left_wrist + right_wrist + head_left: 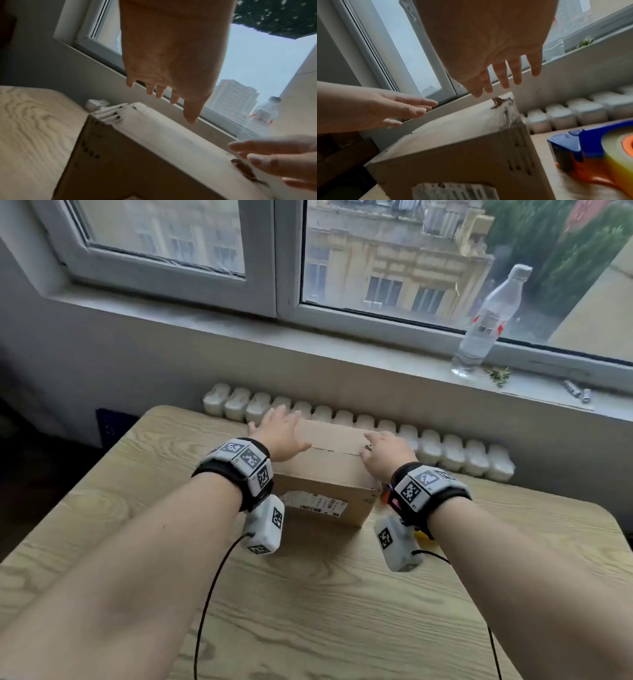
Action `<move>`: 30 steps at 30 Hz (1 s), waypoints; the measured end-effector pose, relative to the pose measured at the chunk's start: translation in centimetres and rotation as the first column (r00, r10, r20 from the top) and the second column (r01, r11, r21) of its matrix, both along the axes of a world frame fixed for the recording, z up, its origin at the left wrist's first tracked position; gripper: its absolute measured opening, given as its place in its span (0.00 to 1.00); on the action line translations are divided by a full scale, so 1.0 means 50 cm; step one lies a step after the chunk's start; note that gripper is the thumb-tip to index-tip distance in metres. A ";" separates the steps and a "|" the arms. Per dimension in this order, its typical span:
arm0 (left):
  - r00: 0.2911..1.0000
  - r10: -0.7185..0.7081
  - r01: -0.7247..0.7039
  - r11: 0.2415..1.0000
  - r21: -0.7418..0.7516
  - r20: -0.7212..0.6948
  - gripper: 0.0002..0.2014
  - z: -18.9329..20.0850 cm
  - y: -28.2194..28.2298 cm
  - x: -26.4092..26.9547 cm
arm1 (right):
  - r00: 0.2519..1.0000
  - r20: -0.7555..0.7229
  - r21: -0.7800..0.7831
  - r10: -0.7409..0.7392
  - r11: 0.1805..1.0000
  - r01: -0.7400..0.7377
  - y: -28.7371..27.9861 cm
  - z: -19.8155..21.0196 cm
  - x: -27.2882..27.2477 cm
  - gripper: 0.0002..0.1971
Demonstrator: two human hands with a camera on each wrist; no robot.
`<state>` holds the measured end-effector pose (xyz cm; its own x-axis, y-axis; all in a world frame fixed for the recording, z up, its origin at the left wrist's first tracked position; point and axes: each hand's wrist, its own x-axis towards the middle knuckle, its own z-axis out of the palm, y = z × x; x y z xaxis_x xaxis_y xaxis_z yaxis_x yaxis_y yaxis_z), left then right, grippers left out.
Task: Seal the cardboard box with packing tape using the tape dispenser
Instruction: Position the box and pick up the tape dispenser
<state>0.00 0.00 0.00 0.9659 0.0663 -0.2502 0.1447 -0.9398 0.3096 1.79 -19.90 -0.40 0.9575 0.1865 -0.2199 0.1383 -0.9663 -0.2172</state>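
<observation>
A brown cardboard box (332, 470) with its flaps down stands on the wooden table (308, 594); a seam runs across its top. My left hand (281, 433) hovers over the left part of the top with fingers straight and spread. My right hand (385, 453) is over the right end of the seam, fingers straight; touch cannot be told. In the right wrist view the box (462, 142) is below my right hand (501, 75), and a blue and orange tape dispenser (597, 152) with a clear tape roll lies on the table to the right of the box.
A white radiator (445, 450) runs behind the table under the windowsill (376, 350). A clear plastic bottle (486, 323) stands on the sill at the right, with batteries (577, 392) further right. Cables hang from both wrist cameras over the table's near part.
</observation>
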 end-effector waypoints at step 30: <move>0.876 0.399 -0.482 0.708 -0.516 -0.271 0.31 -0.031 0.041 -0.186 | 0.975 -0.038 0.291 -0.217 0.931 0.219 -0.044 0.016 -0.201 0.27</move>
<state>-9.29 2.04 -1.57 0.8176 0.2869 -0.4993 0.5757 -0.4276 0.6970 -8.26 -22.10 0.41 0.9808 0.0298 -0.1928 -0.0708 -0.8666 -0.4940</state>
